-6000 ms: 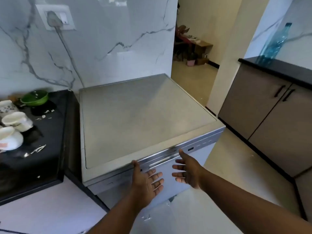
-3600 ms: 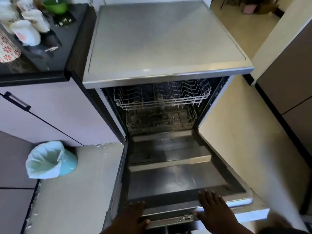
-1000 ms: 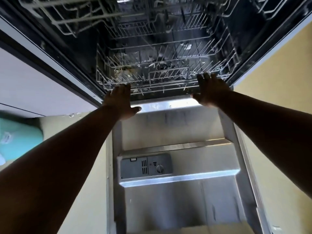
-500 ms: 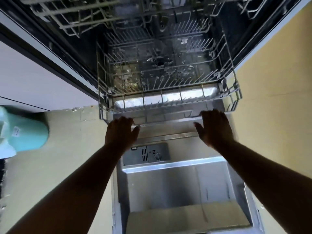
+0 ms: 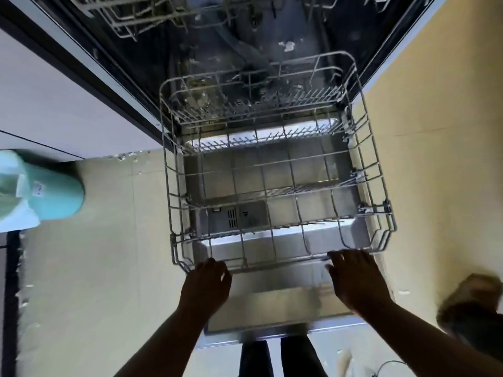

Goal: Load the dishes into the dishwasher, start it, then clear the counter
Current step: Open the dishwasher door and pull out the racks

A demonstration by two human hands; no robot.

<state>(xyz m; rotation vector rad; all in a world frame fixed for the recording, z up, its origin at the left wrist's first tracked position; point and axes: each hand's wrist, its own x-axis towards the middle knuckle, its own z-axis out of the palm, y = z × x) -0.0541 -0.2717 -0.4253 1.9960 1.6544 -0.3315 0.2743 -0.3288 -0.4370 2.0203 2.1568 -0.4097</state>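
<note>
Head view: both arms reach up from the lower frame. The left hand [image 5: 205, 285] and right hand [image 5: 356, 278], set apart, grip the front rail of the lower rack [image 5: 275, 186], which lies mid-frame over the open dishwasher door [image 5: 272, 314], its long axis running toward the tub at top.

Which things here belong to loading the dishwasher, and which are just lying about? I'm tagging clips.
Part of the job:
lower rack, empty
open door
upper rack
left hand
right hand

Lying about:
teal bin
white scraps on the floor
</note>
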